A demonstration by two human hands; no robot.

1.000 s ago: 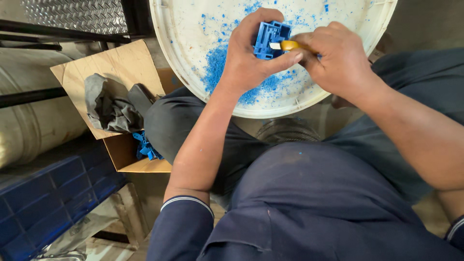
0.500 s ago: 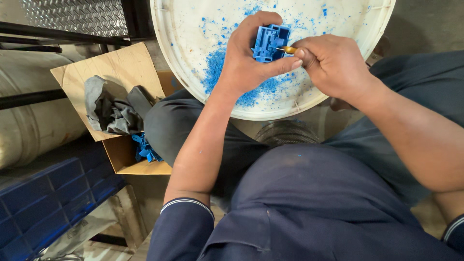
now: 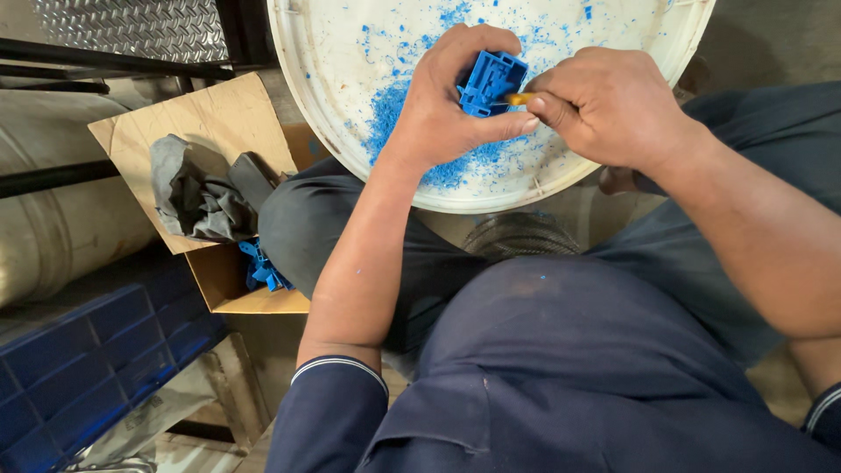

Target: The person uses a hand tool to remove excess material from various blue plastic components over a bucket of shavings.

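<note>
White tub lid (image 3: 350,105) holds blue plastic shavings (image 3: 390,114).

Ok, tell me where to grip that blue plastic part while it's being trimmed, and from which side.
Grip the blue plastic part by its outer side walls, coming from the left, as the left hand does. Its open, ribbed face points right toward the yellow-handled tool in the right hand, so that side should probably stay free.

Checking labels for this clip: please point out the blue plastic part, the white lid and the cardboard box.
blue plastic part (image 3: 487,83), head view, its ribbed face
white lid (image 3: 326,105), head view, bare left area
cardboard box (image 3: 210,118), head view, open flap
</note>
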